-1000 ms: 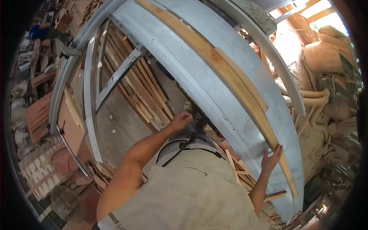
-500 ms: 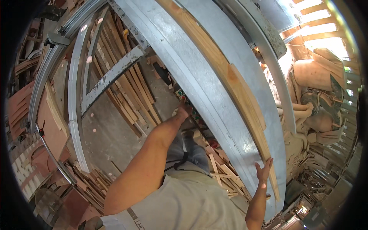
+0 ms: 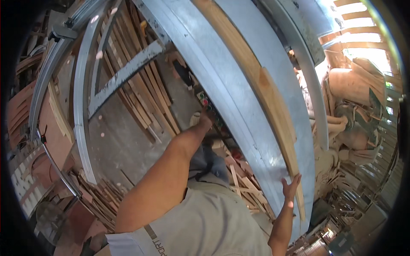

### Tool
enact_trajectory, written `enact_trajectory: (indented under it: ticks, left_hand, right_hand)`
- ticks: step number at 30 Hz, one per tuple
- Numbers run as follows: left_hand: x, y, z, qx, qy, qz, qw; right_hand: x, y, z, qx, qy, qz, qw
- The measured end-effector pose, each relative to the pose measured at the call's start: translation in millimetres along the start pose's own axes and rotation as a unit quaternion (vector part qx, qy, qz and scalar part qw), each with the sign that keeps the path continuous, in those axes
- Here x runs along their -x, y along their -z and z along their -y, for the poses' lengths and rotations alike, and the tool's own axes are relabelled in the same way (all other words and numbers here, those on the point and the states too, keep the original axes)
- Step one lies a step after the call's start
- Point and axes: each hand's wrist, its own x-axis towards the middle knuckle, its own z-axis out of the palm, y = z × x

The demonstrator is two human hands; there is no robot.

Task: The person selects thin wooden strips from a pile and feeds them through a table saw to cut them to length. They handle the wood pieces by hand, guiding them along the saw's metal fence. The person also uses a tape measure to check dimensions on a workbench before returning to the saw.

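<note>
On the long grey metal machine table [image 3: 239, 111] lies a long wooden board [image 3: 265, 96], with a thinner strip of wood along its far side. My right hand [image 3: 291, 187] rests at the board's near end, thumb apart from the fingers and palm toward the wood; it does not wrap round it. My left arm reaches down beside the table's left edge. There my left hand [image 3: 206, 117] is at a control panel [image 3: 206, 102] with red and green buttons. Its fingers are small and partly hidden, so their shape and any press on a button do not show.
Left of the table stands a metal frame with a diagonal brace [image 3: 128, 74] and a curved-looking rail [image 3: 81, 115]. Long timber strips [image 3: 139, 85] lie beneath the frame. Offcuts [image 3: 245, 183] are heaped by my legs. A long metal guard or bar [image 3: 314, 89] runs beyond the board.
The whole view has shifted slightly. My left hand now sits a little below the red button, which shows more plainly. My right hand stays at the board's end.
</note>
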Motion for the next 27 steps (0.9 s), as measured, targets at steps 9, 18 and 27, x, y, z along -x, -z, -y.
enact_trajectory:
  ticks: [9, 18, 27]
  left_hand:
    - [43, 16, 70, -0.141, -0.043, -0.044, 0.988]
    - [53, -17, 89, -0.388, -0.118, -0.077, 0.911]
    - [42, -27, 93, -0.997, -0.035, 0.076, 0.006]
  right_hand:
    - [8, -4, -1, 0.027, -0.024, -0.003, 0.999]
    - [8, -7, -2, -0.001, -0.008, -0.01, 1.0]
    - [10, -2, -3, -0.021, -0.017, 0.002, 1.0]
